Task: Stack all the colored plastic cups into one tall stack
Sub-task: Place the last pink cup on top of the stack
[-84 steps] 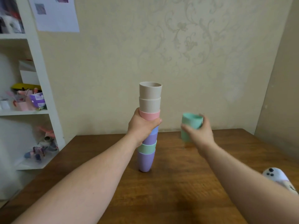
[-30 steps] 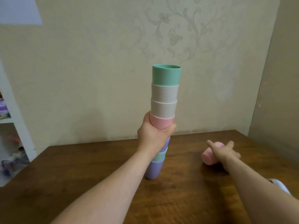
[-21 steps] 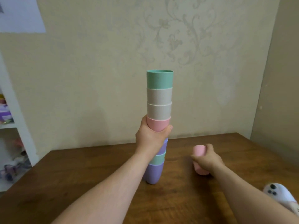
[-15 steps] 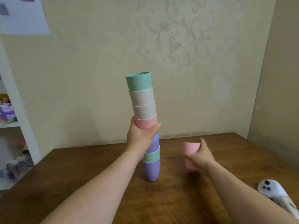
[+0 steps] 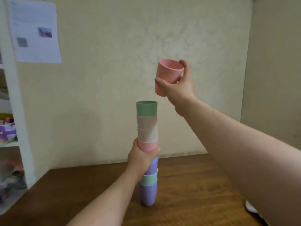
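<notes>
A tall stack of cups stands upright on the wooden table: purple at the bottom, then green, purple, blue, pink and two beige, with a green cup on top. My left hand is wrapped around the stack's middle, just under the pink cup. A loose pink cup hangs in the air above and to the right of the stack's top, rim up and slightly tilted, gripped from the right side by my right hand.
A white shelf unit with small items stands at the left, with a printed sheet on the wall beside it. A white controller lies at the table's right edge, mostly behind my right arm.
My right hand has lifted the pink cup from table height to above and right of the stack's top. The stack has straightened from its left lean.
</notes>
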Available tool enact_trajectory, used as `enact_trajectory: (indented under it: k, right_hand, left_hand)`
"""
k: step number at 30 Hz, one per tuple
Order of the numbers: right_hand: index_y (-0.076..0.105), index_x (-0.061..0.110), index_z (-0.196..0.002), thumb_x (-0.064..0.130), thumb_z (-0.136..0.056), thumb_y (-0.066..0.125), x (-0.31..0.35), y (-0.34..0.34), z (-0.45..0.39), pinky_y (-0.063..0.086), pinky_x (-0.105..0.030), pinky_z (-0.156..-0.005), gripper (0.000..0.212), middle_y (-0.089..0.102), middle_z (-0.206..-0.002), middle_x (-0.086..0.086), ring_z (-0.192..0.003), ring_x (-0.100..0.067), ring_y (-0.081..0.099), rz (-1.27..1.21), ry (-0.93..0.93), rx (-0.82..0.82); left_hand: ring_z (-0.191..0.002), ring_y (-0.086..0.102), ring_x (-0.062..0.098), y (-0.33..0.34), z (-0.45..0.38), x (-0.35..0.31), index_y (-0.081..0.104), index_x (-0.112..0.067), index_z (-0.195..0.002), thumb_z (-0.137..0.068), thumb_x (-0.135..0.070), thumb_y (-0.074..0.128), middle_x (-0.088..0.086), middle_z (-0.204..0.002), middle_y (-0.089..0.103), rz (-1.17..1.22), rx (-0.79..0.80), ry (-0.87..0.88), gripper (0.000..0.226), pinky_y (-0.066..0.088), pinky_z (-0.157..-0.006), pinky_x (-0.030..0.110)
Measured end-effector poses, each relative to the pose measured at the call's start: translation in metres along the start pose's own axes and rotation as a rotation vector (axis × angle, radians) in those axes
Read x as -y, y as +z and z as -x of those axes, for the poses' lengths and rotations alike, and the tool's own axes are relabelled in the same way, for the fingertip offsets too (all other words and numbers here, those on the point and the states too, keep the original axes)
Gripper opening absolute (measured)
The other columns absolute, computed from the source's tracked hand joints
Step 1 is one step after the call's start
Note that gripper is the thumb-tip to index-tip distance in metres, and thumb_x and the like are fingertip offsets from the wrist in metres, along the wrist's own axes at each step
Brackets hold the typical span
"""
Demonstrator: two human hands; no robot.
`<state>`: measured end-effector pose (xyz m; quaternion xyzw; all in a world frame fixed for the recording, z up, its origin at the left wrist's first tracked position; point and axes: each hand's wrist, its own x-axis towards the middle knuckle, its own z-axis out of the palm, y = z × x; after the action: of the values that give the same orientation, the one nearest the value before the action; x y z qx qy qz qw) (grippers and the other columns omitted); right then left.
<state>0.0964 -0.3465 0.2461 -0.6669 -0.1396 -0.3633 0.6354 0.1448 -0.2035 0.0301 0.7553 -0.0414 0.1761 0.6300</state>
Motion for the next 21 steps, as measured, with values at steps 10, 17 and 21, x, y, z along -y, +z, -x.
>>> enact_trajectory:
  k: [10, 17, 21]
  right_hand:
    - [0.037, 0.03, -0.153, 0.029, -0.071, 0.096, -0.007, 0.035, -0.004, 0.062, -0.041, -0.094, 0.101, 0.059, -0.13, -0.002, -0.111, -0.023, 0.067, 0.149, 0.127, 0.251]
    - [0.041, 0.032, -0.142, 0.045, -0.079, 0.089, -0.047, 0.047, 0.012, 0.06, -0.041, -0.088, 0.08, 0.061, -0.123, -0.001, -0.11, -0.024, 0.066, 0.104, 0.226, 0.25]
    - [0.041, 0.038, -0.146, 0.043, -0.086, 0.082, -0.059, 0.049, 0.014, 0.057, -0.037, -0.086, 0.073, 0.064, -0.132, -0.002, -0.116, -0.025, 0.067, -0.037, 0.222, 0.27]
  left_hand:
    - [-0.097, 0.078, 0.02, -0.007, 0.006, -0.001, 0.061, -0.039, -0.119, -0.056, -0.054, 0.095, -0.012, -0.107, 0.079, 0.021, 0.031, 0.006, 0.073, 0.066, -0.088, 0.046]
    - [-0.101, 0.075, 0.02, -0.01, 0.003, 0.004, 0.056, -0.039, -0.121, -0.06, -0.06, 0.092, -0.011, -0.111, 0.076, -0.002, 0.054, 0.019, 0.074, 0.064, -0.092, 0.047]
    - [-0.104, 0.073, 0.021, -0.011, 0.002, 0.003, 0.052, -0.035, -0.124, -0.065, -0.058, 0.092, -0.009, -0.114, 0.072, 0.002, 0.079, 0.024, 0.074, 0.063, -0.092, 0.047]
